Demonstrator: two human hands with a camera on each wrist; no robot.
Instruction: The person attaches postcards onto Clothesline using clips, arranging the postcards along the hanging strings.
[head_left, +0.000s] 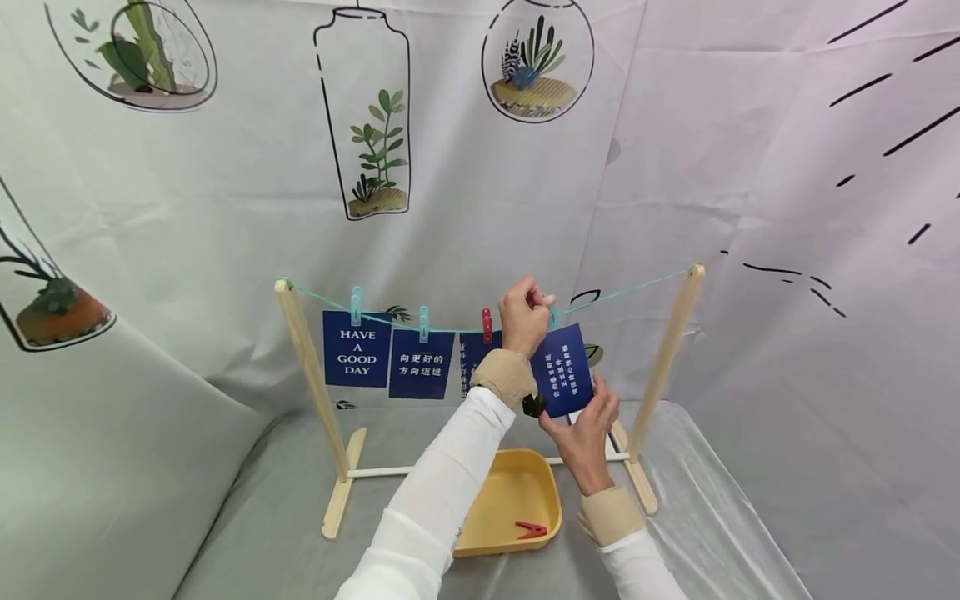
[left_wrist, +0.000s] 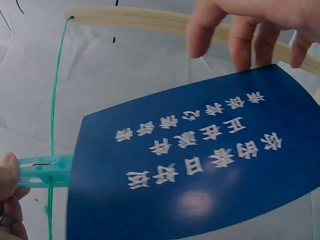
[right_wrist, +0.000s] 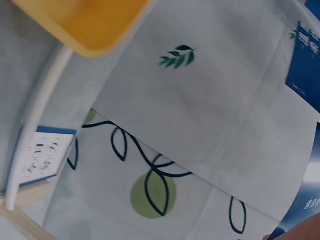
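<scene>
My left hand (head_left: 525, 317) pinches a teal clothespin (left_wrist: 45, 170) on the green string, at one edge of a blue card (head_left: 562, 371) with white characters. Below, my right hand (head_left: 588, 429) holds that card near its lower end, thumb and fingers at its edges; the card hangs tilted. Further left on the string are a "HAVE A GOOD DAY" card (head_left: 356, 354), another blue card (head_left: 420, 367), and a third card (head_left: 474, 346) partly hidden by my left arm. Two teal clothespins and a red clothespin (head_left: 487, 325) sit over these cards.
Wooden posts (head_left: 667, 358) carry the string (head_left: 637, 287) at both ends, joined by a white rod (head_left: 378, 472). A yellow tray (head_left: 555, 492) with a red clothespin (head_left: 531, 530) stands below my arms. A white card with a blue border (right_wrist: 42, 155) lies by the rod.
</scene>
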